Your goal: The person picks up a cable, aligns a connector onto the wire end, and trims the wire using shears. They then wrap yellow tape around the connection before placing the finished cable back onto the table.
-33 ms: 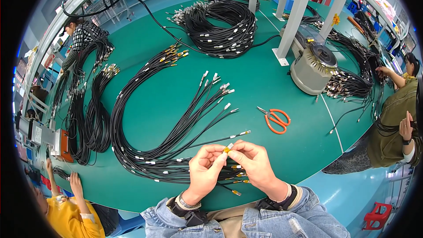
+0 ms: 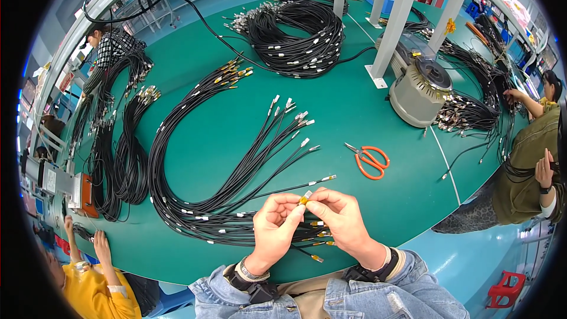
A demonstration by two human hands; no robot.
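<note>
Between the fingertips of my left hand (image 2: 276,224) and my right hand (image 2: 341,218) is a cable connector (image 2: 305,198), silvery at its tip with amber-yellow tape around it. Both hands pinch it, thumbs toward each other. Its own cable is hidden behind my fingers. Beneath and behind my hands lies a curved bundle of black cables (image 2: 158,159) with white labels along it. Several of its ends carry yellow tape, and some loose ends with silvery connectors fan out ahead of my hands. Orange-handled snips (image 2: 372,162) rest on the green table (image 2: 331,106), blades apart, right of the bundle.
A large coil of black cables (image 2: 295,41) lies at the back, with a grey round machine (image 2: 419,94) and white posts (image 2: 397,23) to its right. More cable bundles (image 2: 130,171) are at the left. Other people work around the table; a yellow sleeve (image 2: 106,295) is nearby.
</note>
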